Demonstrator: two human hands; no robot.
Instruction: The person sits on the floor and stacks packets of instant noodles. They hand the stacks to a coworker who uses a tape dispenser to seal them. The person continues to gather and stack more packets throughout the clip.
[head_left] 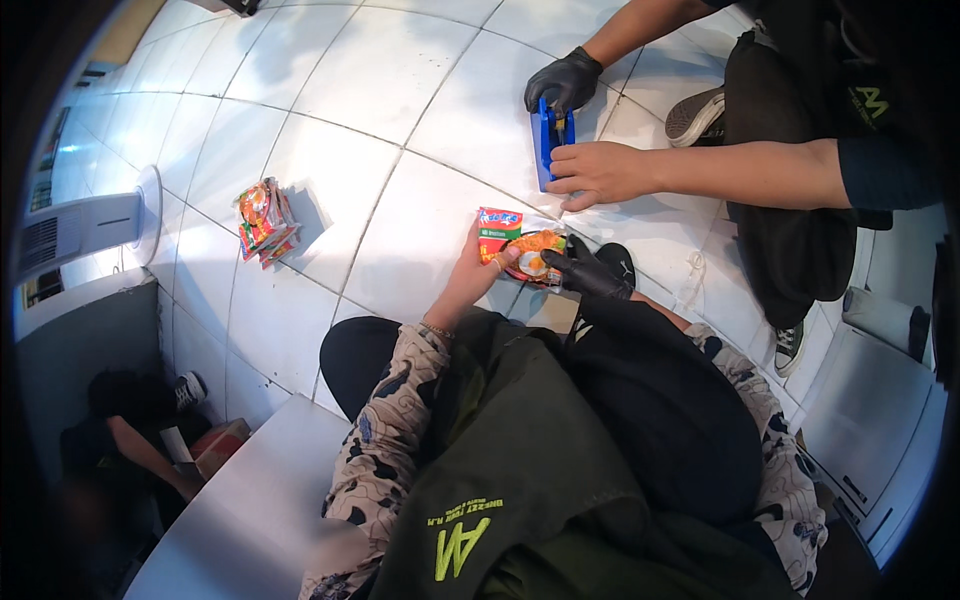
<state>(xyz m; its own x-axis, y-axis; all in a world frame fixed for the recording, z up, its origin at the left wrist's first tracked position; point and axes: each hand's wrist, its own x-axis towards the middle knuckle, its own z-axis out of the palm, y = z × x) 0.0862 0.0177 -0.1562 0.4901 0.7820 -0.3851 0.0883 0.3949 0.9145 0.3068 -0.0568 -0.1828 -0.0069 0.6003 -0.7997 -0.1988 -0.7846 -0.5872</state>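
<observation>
Above my lap I hold an instant noodle packet [530, 243], red, green and orange with a picture of noodles and a fried egg. My bare left hand [474, 276] grips its left side, thumb on the front. On its right edge, my right hand [594, 275] in a black glove has fingers closed round the packet. Just beyond it, a co-worker's gloved hand [566, 82] rests on a blue tape dispenser [546, 150] on the floor. The co-worker's bare hand [600, 172] is at the dispenser's near end.
A stack of similar noodle packets [266, 222] sits on the white tiled floor [330, 160] to the left. A white stand with a round base [150, 215] is farther left. Another person [130, 450] is at lower left beside a cardboard box [220, 447]. A pale cabinet [870, 410] stands right.
</observation>
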